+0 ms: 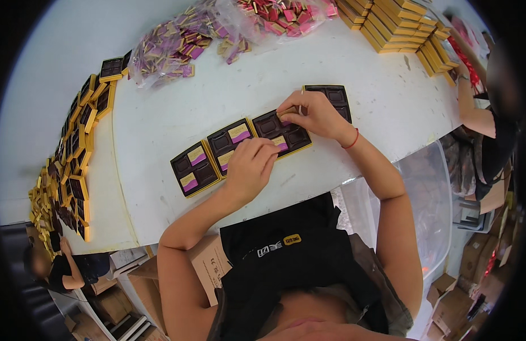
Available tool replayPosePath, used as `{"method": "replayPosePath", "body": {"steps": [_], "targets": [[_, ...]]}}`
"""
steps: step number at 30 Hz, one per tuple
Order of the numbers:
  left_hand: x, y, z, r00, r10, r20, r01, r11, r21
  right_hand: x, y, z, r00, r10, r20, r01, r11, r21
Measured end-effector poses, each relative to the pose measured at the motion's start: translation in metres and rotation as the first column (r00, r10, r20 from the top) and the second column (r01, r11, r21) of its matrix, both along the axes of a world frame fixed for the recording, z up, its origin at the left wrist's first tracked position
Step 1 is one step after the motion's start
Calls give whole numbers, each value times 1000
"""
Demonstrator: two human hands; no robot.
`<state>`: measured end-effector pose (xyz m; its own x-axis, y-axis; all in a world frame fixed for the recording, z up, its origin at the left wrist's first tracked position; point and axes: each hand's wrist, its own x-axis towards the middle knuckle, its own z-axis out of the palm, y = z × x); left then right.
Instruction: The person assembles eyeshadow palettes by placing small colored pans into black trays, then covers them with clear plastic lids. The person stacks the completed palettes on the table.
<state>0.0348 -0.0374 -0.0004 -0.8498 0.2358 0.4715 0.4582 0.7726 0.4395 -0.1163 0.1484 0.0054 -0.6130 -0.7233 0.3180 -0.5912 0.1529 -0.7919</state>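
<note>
Four gold-edged boxes with dark brown compartment trays stand in a slanting row on the white table. The leftmost box [184, 166] and the second box [219, 143] each hold purple-and-gold wrapped chocolates. At the third box [267, 124], my left hand [251, 167] has its fingers closed on a wrapped chocolate [280, 142] in a near compartment. My right hand [319, 116] pinches another wrapped chocolate [287, 115] over a far compartment of that box; the fingers partly cover it. Beyond my right wrist lies the fourth box [336, 96], its visible compartments bare.
Clear bags of purple-and-gold chocolates [183, 42] and red ones [291, 16] lie at the far side. Stacked gold boxes [396, 25] stand far right; more trayed boxes [78, 142] pile along the left. Co-workers [64, 270] [479, 122] are at both sides.
</note>
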Motion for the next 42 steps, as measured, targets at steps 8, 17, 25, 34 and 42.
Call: {"method": "replayPosePath", "body": {"steps": [8,17,25,34,42], "targets": [[14,-2,-8,987,-49,-153,16,978,-208,4,5,1,987,-38,-155,33,999,-34],[5,-1,-5,987,-54,-154,13,966,-257,3,12,3,915,93,-391,-15,980,198],[-59,-58,33,994,104,32,-100,990,-101,-16,62,13,875,-281,-395,363,920,151],[-206,-194,9,753,652,87,-512,664,-545,-20,44,-21,979,-201,-21,202,966,159],[-176,-218,-21,817,561,-134,-576,783,-234,-12,29,-33,940,-336,-50,339,939,63]]}}
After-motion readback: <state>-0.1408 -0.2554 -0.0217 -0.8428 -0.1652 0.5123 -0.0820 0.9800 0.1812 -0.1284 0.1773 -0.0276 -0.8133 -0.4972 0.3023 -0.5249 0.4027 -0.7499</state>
